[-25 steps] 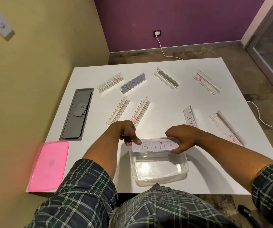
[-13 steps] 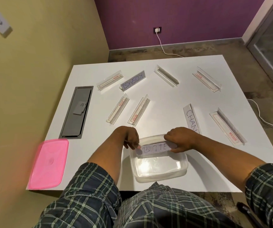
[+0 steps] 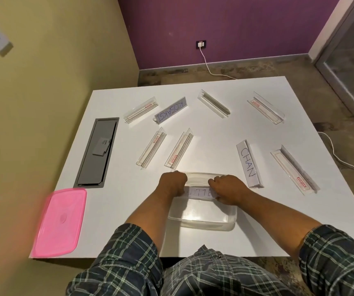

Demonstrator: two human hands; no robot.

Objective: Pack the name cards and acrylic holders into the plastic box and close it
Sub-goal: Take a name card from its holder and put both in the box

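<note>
A clear plastic box (image 3: 201, 214) sits open at the near edge of a white counter (image 3: 225, 129), right in front of the person. Both hands hold one name card in its holder (image 3: 200, 192) across the far part of the box, at about rim height; its writing is partly hidden. The left hand (image 3: 172, 184) has its fingers closed around the card's left end, and the right hand (image 3: 228, 189) has its fingers closed around the right end. Apart from this piece the box looks empty, so the packing seems barely begun. Still out on the counter are a card reading CHAN (image 3: 249, 164) just right of the box, a card reading KOSAKSI (image 3: 170, 111) farther back, and six clear acrylic holders: two side by side (image 3: 151, 151) (image 3: 179, 151) beyond the box, one at back left (image 3: 140, 110), one at back centre (image 3: 213, 104), one at back right (image 3: 265, 107) and one at far right (image 3: 294, 174). The pink lid (image 3: 59, 223) lies flat at the counter's near left corner, well apart from the box, still to be fitted. A grey cable hatch (image 3: 98, 152) is set into the counter on the left. Nothing blocks the box, though the long pieces will probably need to lie parallel to fit.
</note>
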